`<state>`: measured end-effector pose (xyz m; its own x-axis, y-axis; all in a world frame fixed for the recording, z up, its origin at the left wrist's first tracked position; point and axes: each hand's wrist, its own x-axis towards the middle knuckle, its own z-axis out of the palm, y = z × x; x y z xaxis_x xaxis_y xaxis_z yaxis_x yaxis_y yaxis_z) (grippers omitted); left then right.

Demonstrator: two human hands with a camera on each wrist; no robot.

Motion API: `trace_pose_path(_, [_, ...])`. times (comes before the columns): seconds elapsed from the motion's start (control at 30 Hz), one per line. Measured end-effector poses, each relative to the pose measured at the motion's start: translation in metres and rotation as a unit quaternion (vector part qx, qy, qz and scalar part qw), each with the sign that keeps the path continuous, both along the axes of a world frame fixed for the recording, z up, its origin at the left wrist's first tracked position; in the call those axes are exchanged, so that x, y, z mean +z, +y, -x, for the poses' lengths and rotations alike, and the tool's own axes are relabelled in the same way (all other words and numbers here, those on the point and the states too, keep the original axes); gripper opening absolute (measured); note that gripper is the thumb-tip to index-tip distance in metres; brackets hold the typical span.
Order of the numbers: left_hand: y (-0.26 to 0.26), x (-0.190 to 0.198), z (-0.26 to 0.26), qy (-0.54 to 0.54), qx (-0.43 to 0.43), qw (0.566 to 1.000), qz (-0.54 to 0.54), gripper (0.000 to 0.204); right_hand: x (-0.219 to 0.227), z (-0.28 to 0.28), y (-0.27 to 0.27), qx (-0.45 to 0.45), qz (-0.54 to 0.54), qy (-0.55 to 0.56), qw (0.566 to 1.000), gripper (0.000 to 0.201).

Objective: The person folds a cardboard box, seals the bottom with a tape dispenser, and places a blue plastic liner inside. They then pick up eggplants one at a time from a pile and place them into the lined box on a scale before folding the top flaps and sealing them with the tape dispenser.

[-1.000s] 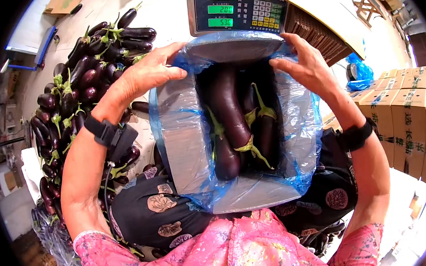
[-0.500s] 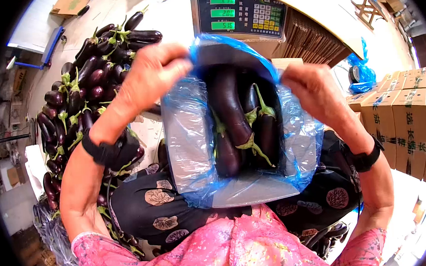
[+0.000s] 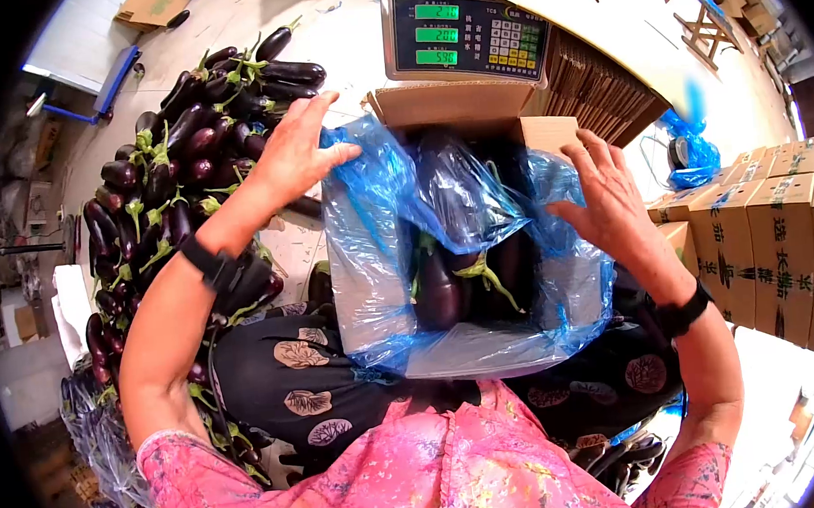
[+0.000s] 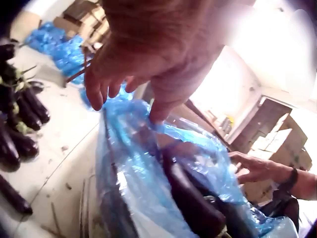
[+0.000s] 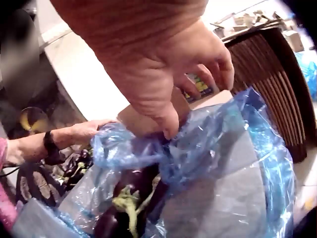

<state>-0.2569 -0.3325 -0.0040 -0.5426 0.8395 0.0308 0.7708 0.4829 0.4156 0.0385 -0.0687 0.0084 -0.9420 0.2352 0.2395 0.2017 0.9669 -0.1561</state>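
A carton (image 3: 453,103) lined with a blue plastic bag (image 3: 369,257) rests at the person's lap. Several dark purple eggplants (image 3: 438,290) lie inside, and the bag's far edge drapes over the upper part of them. At the far left corner, the left hand (image 3: 296,158) has its thumb and fingers spread apart, the thumb touching the film. On the right side, the right hand (image 3: 616,206) hovers at the bag's edge with fingers loosely extended. Its thumb (image 5: 170,126) meets the film in the right wrist view. Neither hand pinches the plastic.
A heap of eggplants (image 3: 184,166) covers the floor at left. Beyond the carton stands a digital scale (image 3: 467,37) with lit green readouts. Flattened cardboard (image 3: 593,80) is stacked beside it under a pale board (image 3: 579,15). Printed cartons (image 3: 755,230) line the right.
The bag's far edge was pulled up, then folded toward the person over the eggplants, baring the carton's far flap. Both hands have let go of the film and spread their fingers.
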Motion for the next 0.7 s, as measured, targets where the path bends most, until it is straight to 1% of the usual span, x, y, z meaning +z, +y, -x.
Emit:
trace_pose_path(0.03, [0.0,-0.022,0.012,0.012,0.021,1.0,0.002,0.058,0.002,0.002,0.002,-0.044,0.036,-0.107,0.993,0.043])
trace_pose_path(0.07, [0.0,-0.032,0.019,-0.076,0.034,0.996,-0.02,0.054,0.004,0.001,0.005,-0.087,0.071,-0.214,0.97,0.036])
trace_pose_path(0.1, [-0.001,-0.041,0.024,-0.166,0.046,0.984,-0.041,0.05,0.005,-0.001,0.005,-0.131,0.107,-0.319,0.933,0.03])
trace_pose_path(0.13, [-0.003,-0.05,0.029,-0.255,0.058,0.963,-0.061,0.046,0.004,-0.003,0.003,-0.113,0.093,-0.322,0.935,0.024])
trace_pose_path(0.17, [-0.005,-0.06,0.034,-0.196,0.066,0.974,-0.087,0.034,0.003,-0.006,0.001,-0.096,0.081,-0.324,0.938,0.019])
trace_pose_path(0.2, [-0.003,-0.051,0.033,-0.134,0.053,0.985,-0.097,0.028,0.001,-0.01,-0.003,-0.079,0.069,-0.328,0.939,0.014])
trace_pose_path(0.23, [-0.001,-0.037,0.027,-0.039,0.056,0.994,-0.086,0.024,0.007,-0.016,-0.004,-0.043,0.066,-0.322,0.943,0.005])
trace_pose_path(0.27, [0.001,-0.023,0.022,0.056,0.058,0.994,-0.074,0.021,0.005,-0.022,-0.005,-0.002,0.089,-0.259,0.962,0.005])
trace_pose_path(0.3, [-0.001,-0.013,0.02,0.091,0.047,0.993,-0.058,0.016,0.001,-0.028,-0.005,0.039,0.111,-0.194,0.974,0.006])
trace_pose_path(0.33, [-0.005,-0.005,0.019,0.086,0.015,0.994,-0.062,0.016,0.0,-0.03,-0.005,0.08,0.131,-0.127,0.98,0.006])
trace_pose_path(0.4, [-0.012,0.014,0.015,0.077,-0.051,0.993,-0.071,0.016,0.004,-0.031,-0.008,0.107,0.196,-0.112,0.968,0.006])
trace_pose_path(0.43, [-0.015,0.038,-0.001,0.011,-0.088,0.996,-0.02,0.017,0.004,-0.033,-0.012,0.118,0.23,-0.106,0.96,0.006])
trace_pose_path(0.47, [-0.015,0.06,-0.023,-0.077,-0.18,0.98,-0.032,0.018,0.002,-0.032,-0.017,0.096,0.288,-0.131,0.944,0.008])
trace_pose_path(0.5, [-0.018,0.07,-0.04,-0.188,-0.227,0.955,0.026,0.017,0.0,-0.029,-0.024,0.074,0.344,-0.156,0.923,0.01])
trace_pose_path(0.53, [-0.022,0.07,-0.062,-0.17,-0.29,0.942,0.015,0.015,-0.002,-0.023,-0.033,0.055,0.397,-0.182,0.898,0.012])
trace_pose_path(0.57, [-0.023,0.074,-0.086,-0.234,-0.286,0.928,0.054,0.013,0.002,-0.016,-0.047,0.025,0.351,-0.258,0.9,0.012])
trace_pose_path(0.6, [-0.02,0.073,-0.101,-0.273,-0.328,0.903,0.057,0.014,0.001,-0.009,-0.064,0.068,0.303,-0.298,0.903,0.011])
trace_pose_path(0.67, [-0.007,0.088,-0.11,-0.387,-0.274,0.871,0.13,0.015,-0.003,-0.006,-0.093,0.147,0.204,-0.372,0.894,0.014])
trace_pose_path(0.7, [-0.006,0.088,-0.107,-0.331,-0.267,0.902,0.079,0.016,-0.002,-0.012,-0.096,0.16,0.227,-0.361,0.89,0.014])
